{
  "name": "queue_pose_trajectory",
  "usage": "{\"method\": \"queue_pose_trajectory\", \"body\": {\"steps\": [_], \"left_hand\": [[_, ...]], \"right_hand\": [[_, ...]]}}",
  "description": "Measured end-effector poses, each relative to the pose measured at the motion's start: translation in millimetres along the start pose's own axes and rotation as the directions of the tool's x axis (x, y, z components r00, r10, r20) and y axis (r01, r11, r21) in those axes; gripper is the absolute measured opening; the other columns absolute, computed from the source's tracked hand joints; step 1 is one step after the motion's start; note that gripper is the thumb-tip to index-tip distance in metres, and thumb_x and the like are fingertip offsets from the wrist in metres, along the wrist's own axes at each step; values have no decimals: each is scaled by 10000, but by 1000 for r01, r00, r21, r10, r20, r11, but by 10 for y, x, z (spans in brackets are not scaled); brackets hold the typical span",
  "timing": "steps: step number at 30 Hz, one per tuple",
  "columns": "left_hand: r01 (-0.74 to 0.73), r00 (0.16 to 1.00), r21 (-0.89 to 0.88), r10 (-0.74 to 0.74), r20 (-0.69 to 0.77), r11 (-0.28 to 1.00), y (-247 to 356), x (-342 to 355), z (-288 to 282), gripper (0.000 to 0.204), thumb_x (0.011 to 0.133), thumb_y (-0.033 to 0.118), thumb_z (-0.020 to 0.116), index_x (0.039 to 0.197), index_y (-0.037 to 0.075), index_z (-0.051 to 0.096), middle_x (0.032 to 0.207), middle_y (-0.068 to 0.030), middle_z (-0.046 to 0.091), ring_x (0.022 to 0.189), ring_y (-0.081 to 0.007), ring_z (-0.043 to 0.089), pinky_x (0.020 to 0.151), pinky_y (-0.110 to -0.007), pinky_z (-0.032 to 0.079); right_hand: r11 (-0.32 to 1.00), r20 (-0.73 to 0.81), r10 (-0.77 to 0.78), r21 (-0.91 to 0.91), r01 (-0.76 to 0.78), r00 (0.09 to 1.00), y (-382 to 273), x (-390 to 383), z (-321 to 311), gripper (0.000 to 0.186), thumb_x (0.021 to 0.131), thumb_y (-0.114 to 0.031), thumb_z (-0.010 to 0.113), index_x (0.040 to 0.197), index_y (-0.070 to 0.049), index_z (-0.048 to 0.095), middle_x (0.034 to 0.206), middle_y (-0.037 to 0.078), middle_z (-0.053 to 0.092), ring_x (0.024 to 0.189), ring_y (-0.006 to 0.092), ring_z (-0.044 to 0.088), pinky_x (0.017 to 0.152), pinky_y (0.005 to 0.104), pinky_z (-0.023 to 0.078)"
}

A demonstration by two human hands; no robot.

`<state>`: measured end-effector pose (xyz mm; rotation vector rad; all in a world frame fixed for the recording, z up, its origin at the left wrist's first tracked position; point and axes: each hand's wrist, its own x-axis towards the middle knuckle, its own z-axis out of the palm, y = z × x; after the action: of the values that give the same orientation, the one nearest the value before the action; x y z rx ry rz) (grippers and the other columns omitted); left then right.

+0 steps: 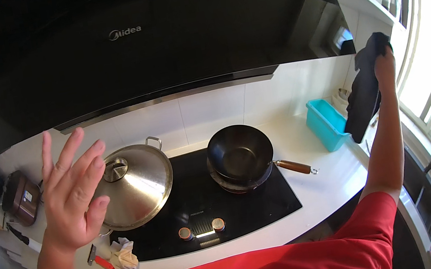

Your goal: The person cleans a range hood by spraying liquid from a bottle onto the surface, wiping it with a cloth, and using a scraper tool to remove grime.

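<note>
My left hand (72,192) is raised on the left with its fingers spread and nothing in it. Behind it, a large steel pot with a domed lid (146,183) stands on the black glass hob (194,195); my fingers overlap the lid's edge in the picture. On the right, my right hand (385,66) is lifted high and closed around a dark cloth (365,87), which hangs down beside the turquoise bin. A black wok (240,153) with a wooden handle (293,166) sits on the right burner, its inside bare.
A black range hood (156,53) overhangs the hob. At the front left lie a crumpled pale cloth (124,256) and a red-handled tool (104,263). The turquoise bin (326,124) stands at the back right by the window (430,53). A brown appliance (22,197) is at far left.
</note>
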<state>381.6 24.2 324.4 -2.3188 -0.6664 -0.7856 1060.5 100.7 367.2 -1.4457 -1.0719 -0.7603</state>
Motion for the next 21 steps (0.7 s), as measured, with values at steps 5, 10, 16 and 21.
{"method": "queue_pose_trajectory", "body": {"steps": [5,10,16,21], "left_hand": [[-36,997,-5,36,70,999,31,173,34,485,933,257,452,1406,167,396,1285,-165,553,1285,-406,419,1072,-664,134],[-136,990,-36,137,37,990,67,219,196,482,964,330,418,1418,174,376,1260,-208,560,1254,-443,441,1069,-660,123],[44,998,23,-45,49,999,118,-185,146,408,956,245,431,1329,83,469,1177,-218,609,1196,-440,502,1088,-595,175],[159,981,25,-161,109,987,165,-388,324,415,930,172,418,1318,32,456,1200,-211,595,1198,-438,499,1077,-610,197]], "right_hand": [[930,75,-351,-91,357,933,-683,293,486,293,914,-154,460,1144,1,551,1003,252,630,967,397,608,851,458,468],[838,285,-288,-386,385,914,502,1443,752,395,947,-346,462,1062,14,576,966,263,628,909,397,614,788,477,465],[833,584,201,320,-451,786,935,603,791,335,898,-300,567,1103,-42,627,934,98,652,820,196,621,697,345,498],[974,332,209,16,-227,920,204,-737,1416,503,821,-284,564,1245,-15,533,1129,242,609,1018,353,601,884,401,466]]}}
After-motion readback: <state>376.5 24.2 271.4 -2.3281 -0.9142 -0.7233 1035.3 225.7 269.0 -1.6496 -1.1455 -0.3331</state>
